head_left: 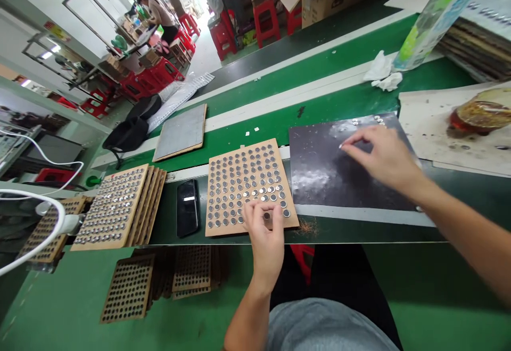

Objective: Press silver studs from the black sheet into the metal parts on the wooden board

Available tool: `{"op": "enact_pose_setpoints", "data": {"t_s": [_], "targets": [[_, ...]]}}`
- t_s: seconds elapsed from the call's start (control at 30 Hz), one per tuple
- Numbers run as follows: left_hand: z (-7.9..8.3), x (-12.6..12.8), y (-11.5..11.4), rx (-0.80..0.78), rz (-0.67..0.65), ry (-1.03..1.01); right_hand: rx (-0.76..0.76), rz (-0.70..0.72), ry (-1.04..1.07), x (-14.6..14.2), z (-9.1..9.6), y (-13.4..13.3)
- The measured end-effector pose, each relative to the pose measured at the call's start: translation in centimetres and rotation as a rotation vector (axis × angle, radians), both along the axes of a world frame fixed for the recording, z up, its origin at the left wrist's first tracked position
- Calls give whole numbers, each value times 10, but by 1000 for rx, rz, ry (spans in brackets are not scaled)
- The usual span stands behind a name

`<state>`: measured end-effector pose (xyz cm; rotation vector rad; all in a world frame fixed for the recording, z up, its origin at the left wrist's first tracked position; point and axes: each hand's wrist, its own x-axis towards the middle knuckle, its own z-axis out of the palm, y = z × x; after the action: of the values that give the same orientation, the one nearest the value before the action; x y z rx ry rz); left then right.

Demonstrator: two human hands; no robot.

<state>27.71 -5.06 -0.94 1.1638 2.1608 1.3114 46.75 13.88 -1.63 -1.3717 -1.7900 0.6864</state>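
Wooden tray (243, 149) packed with metal discs (255, 180) at centre frame, lower edge partly under the left hand (263, 239), fingers loosely spread; right hand (383, 159) over a dark sheet (319, 180), fingertips pinched, any held item too small to make out.

The left hand (264, 242) is seen at six o'clock, with the back of the hand turned up. Its fingers (260, 215) are bent down and pointed to twelve o'clock. The left arm (245, 311) is stretched up from the bottom. The right hand (383, 156) is seen at three o'clock, and its fingers (355, 138) are pointed to nine o'clock. The right arm (467, 234) is reached in from four o'clock.
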Motion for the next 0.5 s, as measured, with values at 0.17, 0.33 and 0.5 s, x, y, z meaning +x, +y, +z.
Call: {"op": "enact_pose_setpoints", "data": {"t_s": [0.17,0.33,0.5], "targets": [[12,24,7,77,-156,-279,7,271,267,-25,15,-104],[19,31,2,98,-222,-414,22,235,416,-37,20,-142],[21,34,-2,147,-219,-346,187,206,391,-39,14,-150]]}}
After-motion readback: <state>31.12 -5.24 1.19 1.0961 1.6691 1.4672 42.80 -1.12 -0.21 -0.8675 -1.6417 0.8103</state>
